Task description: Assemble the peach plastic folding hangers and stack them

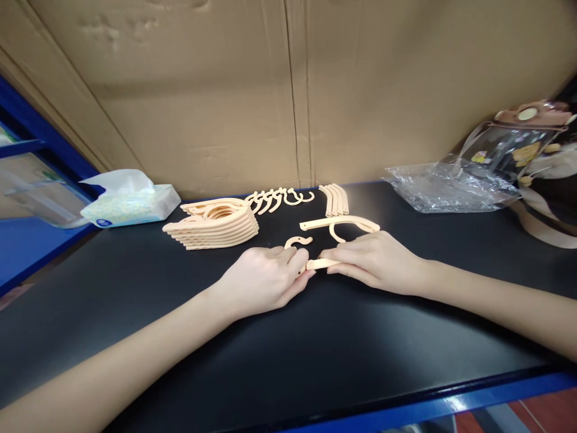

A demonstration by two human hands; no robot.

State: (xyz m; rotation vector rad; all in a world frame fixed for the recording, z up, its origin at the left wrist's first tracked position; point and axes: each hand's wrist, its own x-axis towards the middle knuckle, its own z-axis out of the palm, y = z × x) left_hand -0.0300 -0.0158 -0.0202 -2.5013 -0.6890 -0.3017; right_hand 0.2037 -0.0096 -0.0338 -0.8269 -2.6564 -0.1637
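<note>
Brown cardboard (193,96) spans the top of the frame above the black table (324,355). At right stand a clear drink bottle (502,144) and, in front, a crinkled plastic bag (451,189); at left is a tissue pack (130,204). Near center, your right hand (376,261) grips a cream hanger arm (322,263); your left hand (265,276) pinches its other end, where a hanger hook (297,240) rises above your fingers. If you press off-line, the end could slip or its plastic could crack. Left of center, the stacked folded hangers (216,234) could topple if your left forearm swings into them. A loose hanger arm (333,223) lies just beyond your right fingers, where a knuckle could knock it.
</note>
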